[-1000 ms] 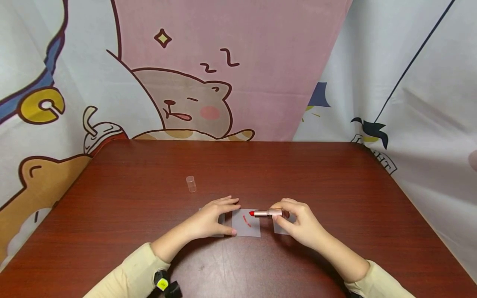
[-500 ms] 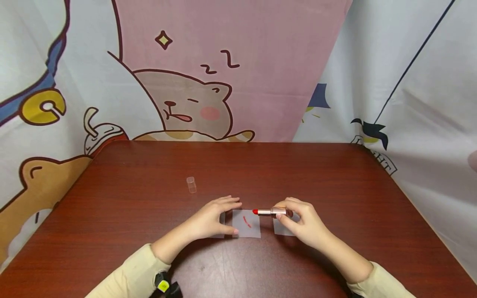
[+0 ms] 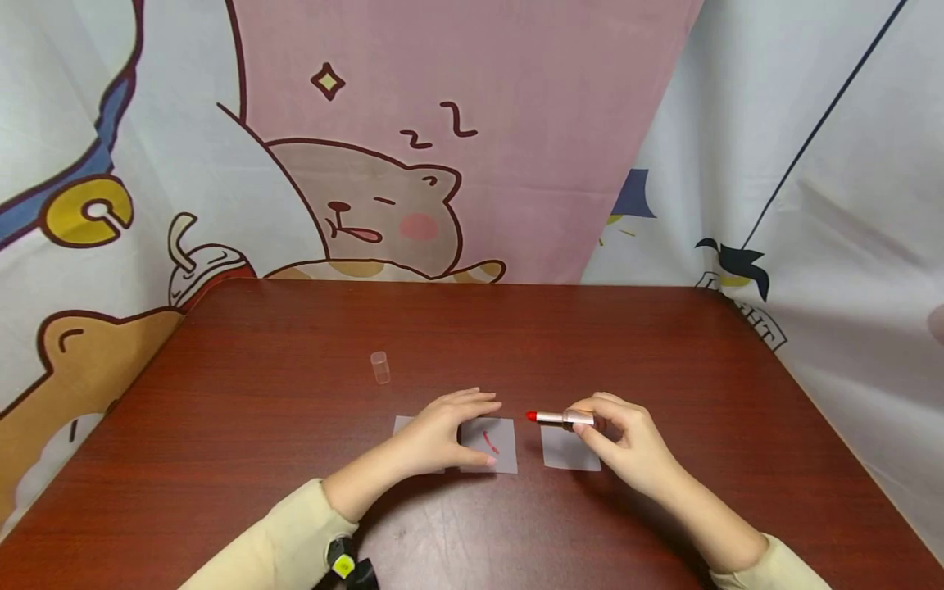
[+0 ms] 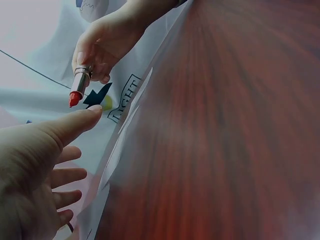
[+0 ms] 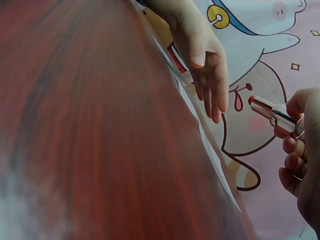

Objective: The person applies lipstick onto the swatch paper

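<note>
My right hand (image 3: 627,438) pinches an uncapped red lipstick (image 3: 564,419), its tip pointing left. The lipstick appears just above the far edge of a plain pale paper square (image 3: 569,451). In the right wrist view the lipstick (image 5: 275,115) lies between thumb and fingers. Over the middle paper square (image 3: 507,436), which bears a short red streak (image 3: 490,442), my left hand (image 3: 446,434) spreads its thumb and fingers and holds nothing. A third paper square (image 3: 401,422) is mostly hidden under that hand. Whether the left hand touches the paper, I cannot tell.
A clear plastic cap (image 3: 379,368) stands or lies on the brown table (image 3: 295,328) behind the papers. A printed cloth (image 3: 546,123) hangs along the table's far and side edges. A black device (image 3: 342,557) is strapped at the left sleeve.
The right hand has moved right with the lipstick, which no longer overlaps the middle square and leaves more of the right one visible. The left hand has shifted right, uncovering a corner of the left square.
</note>
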`<act>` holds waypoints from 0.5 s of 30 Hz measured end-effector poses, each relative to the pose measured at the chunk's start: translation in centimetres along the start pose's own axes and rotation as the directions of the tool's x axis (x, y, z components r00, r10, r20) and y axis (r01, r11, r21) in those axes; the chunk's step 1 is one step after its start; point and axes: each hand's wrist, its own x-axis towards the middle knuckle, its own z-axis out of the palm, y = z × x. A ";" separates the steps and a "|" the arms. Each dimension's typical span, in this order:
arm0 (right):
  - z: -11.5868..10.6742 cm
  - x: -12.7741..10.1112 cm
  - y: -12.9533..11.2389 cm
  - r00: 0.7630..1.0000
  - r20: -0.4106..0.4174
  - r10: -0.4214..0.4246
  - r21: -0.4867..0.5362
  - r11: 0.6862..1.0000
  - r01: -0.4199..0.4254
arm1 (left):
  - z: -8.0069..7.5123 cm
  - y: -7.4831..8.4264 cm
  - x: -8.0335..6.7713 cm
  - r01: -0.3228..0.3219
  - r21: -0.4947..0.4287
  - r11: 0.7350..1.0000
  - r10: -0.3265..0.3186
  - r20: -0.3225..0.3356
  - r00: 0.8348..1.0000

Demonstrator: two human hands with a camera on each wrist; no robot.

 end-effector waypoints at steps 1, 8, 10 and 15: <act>-0.1 -0.1 0.1 1.000 -0.006 -0.006 -0.004 1.000 0.006 | 0.1 0.1 0.1 0.003 -0.003 1.000 -0.003 0.001 1.000; -0.9 -0.7 0.7 0.999 -0.031 0.006 -0.048 0.999 -0.008 | 0.8 0.8 1.1 0.011 0.002 1.000 -0.011 0.010 1.000; -1.1 -0.8 0.8 0.999 -0.034 0.011 -0.061 0.998 -0.013 | 1.0 1.0 1.5 0.006 0.006 1.000 -0.007 0.013 1.000; -1.7 -1.2 1.1 0.999 -0.043 0.018 -0.081 0.996 -0.022 | 1.7 1.4 2.4 -0.013 0.038 0.999 0.013 0.016 1.000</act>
